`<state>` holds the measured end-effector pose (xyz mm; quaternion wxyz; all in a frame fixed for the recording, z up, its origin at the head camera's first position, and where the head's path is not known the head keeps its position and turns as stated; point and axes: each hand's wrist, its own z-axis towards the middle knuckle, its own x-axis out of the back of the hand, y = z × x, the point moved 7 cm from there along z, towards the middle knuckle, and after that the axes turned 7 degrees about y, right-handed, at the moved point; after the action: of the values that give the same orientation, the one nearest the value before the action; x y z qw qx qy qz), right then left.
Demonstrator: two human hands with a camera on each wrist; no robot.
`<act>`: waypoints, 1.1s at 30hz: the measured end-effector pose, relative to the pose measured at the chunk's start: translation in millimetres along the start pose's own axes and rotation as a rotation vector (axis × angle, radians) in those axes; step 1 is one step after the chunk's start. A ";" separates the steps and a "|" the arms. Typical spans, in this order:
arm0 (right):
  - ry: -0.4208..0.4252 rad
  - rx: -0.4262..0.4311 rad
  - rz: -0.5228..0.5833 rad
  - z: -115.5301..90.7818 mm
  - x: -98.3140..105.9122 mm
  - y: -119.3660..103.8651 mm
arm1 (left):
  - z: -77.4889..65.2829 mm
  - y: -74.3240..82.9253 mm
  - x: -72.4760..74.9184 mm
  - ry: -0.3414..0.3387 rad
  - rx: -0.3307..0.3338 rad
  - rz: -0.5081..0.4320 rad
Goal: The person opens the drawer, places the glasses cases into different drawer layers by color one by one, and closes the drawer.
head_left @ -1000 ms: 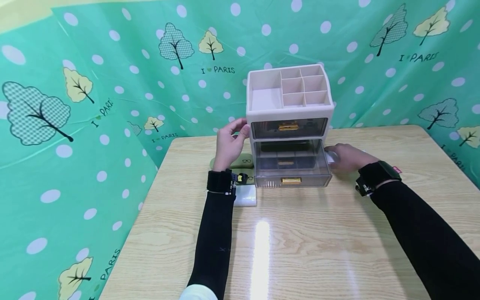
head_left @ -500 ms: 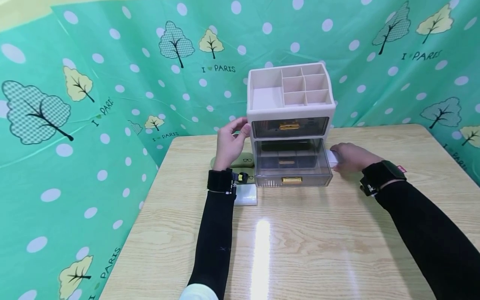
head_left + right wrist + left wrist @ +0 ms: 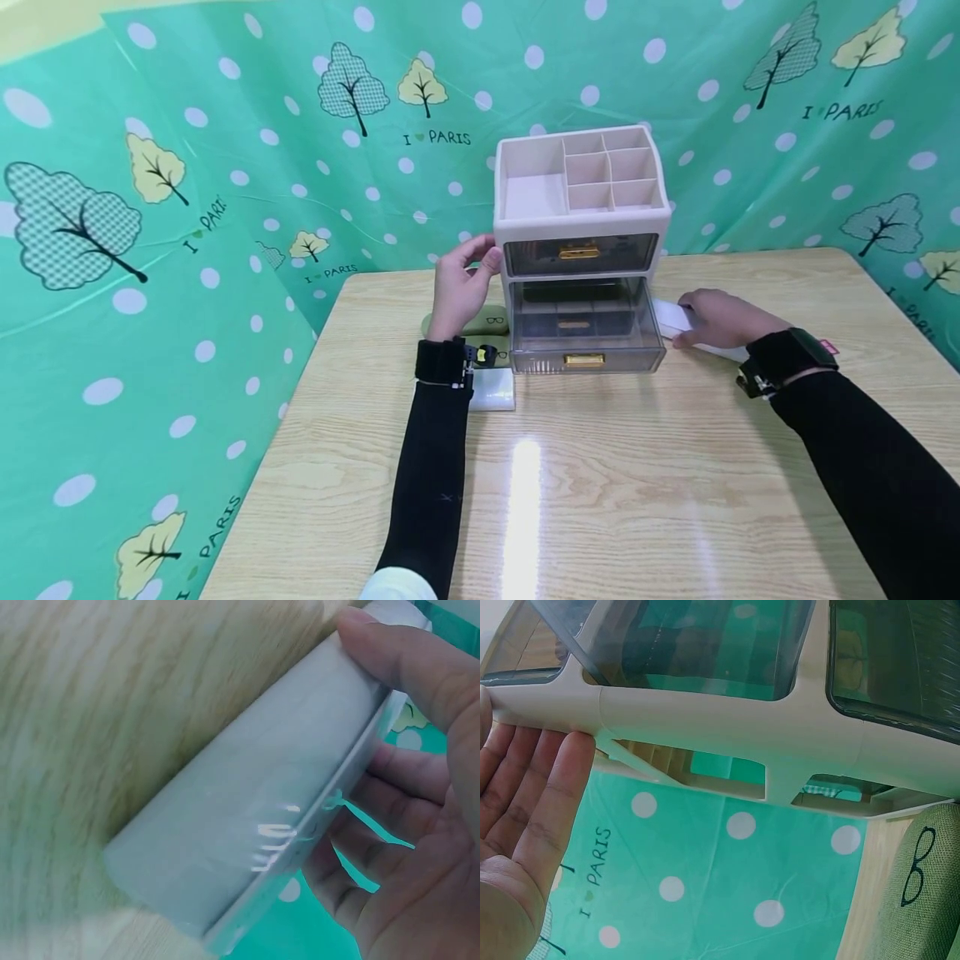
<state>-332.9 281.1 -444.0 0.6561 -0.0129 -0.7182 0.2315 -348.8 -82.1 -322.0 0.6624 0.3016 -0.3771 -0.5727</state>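
My right hand (image 3: pixel 723 318) holds a long white case (image 3: pixel 232 787) with a rounded top and a seam along its side, just right of the drawer organizer (image 3: pixel 581 225). In the right wrist view the thumb lies over its top, with fingers curled along the far side. My left hand (image 3: pixel 461 287) touches the organizer's left side with nearly straight fingers (image 3: pixel 562 780), fingertips right at the frame edge. The organizer has a white body and smoky clear drawers. The middle drawer (image 3: pixel 583 337) is pulled out, and the upper drawer (image 3: pixel 577 256) is closed.
Two green cases with glasses drawings, one being the lower green case (image 3: pixel 922 877), lie left of the organizer beside a white flat packet (image 3: pixel 492 390). A small red tag (image 3: pixel 828 346) shows near my right wrist. Green patterned cloth (image 3: pixel 315 150) hangs behind the wooden table (image 3: pixel 600 500).
My right hand has moved a little to the right, away from the organizer, and more of the white case now shows. The left hand and the drawers stay as they were.
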 end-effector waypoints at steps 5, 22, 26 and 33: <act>0.034 -0.031 0.042 -4.0 7.1 6.8 | -0.5 0.8 0.2 -0.003 0.001 0.000; 0.164 -0.051 0.127 -20.6 35.5 9.4 | 8.8 -34.5 -2.3 -0.010 -0.010 -0.013; 0.189 -0.073 0.152 -25.3 50.1 3.8 | 8.1 -33.1 -1.6 -0.013 -0.031 -0.015; 0.293 -0.055 0.182 -39.3 79.4 -18.3 | 8.0 -33.1 -1.0 -0.003 -0.020 -0.005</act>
<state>-301.4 302.7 -362.0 0.7294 -0.1293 -0.6170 0.2656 -373.2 -86.2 -345.4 0.6632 0.2950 -0.3717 -0.5787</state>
